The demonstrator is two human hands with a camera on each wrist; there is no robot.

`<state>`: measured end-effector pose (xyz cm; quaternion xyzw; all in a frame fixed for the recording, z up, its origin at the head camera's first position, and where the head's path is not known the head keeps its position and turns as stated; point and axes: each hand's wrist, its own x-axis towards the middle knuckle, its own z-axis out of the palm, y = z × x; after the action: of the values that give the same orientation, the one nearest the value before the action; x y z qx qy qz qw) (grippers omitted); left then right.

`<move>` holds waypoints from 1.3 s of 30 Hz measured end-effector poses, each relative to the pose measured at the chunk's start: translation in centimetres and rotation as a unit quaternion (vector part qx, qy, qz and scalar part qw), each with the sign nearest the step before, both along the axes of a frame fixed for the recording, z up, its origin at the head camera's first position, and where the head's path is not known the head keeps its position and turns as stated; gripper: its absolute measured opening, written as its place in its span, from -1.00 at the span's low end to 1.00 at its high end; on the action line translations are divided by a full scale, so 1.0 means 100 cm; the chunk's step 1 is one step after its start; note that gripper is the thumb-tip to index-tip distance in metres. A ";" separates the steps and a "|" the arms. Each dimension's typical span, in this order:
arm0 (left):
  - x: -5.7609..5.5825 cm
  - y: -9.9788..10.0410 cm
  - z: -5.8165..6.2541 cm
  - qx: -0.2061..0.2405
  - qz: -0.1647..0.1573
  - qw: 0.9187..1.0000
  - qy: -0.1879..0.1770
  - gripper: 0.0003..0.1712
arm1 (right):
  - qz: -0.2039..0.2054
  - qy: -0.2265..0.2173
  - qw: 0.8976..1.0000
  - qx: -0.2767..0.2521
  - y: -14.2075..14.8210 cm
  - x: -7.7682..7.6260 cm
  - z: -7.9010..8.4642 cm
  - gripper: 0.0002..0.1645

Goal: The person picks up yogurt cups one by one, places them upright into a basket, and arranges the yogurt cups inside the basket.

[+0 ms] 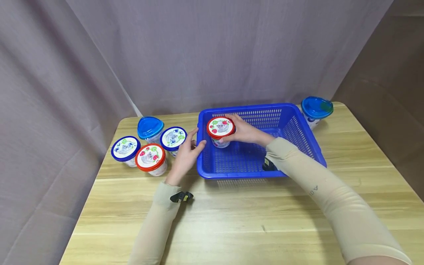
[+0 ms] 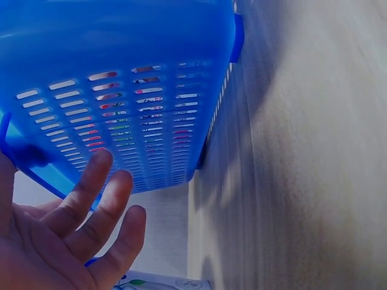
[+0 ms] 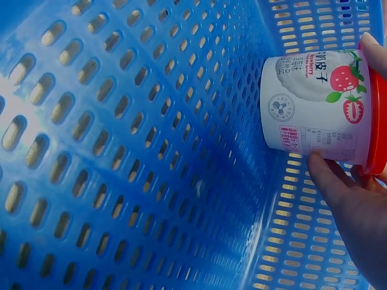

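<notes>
Right hand (image 1: 244,131) pinches red-lidded strawberry cup (image 1: 220,127) upright at 9 o'clock inside blue basket (image 1: 243,175); left hand (image 1: 183,157), fingers spread, likely steadies that end.

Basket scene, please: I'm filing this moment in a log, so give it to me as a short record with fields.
Basket: blue, perforated, on the table
Held cup: red lid, upright inside the basket; contact with its floor unclear
Right hand: grips the held cup
Left hand: at the basket's left end, no cup gripped
Left of basket: red-lidded cup, white-and-blue-lidded cups, all-blue-lidded cup
Right of basket: another all-blue-lidded cup
</notes>
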<state>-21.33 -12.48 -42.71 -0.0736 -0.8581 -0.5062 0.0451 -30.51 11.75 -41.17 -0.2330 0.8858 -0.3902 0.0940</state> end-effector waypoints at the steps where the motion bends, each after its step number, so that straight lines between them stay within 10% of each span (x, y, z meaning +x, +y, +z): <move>1: 0.000 0.000 0.000 0.001 0.001 1.000 0.001 -0.29 | 0.000 0.003 1.000 -0.003 0.000 0.000 0.000 0.36; 39: -0.007 0.004 0.005 -0.007 0.002 1.000 0.000 -0.27 | -0.011 0.025 1.000 0.003 0.019 -0.009 0.012 0.30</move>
<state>-22.02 -12.06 -42.16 -0.0719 -0.8617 -0.5003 0.0456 -31.40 13.61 -39.92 -0.2325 0.8915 -0.3828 0.0678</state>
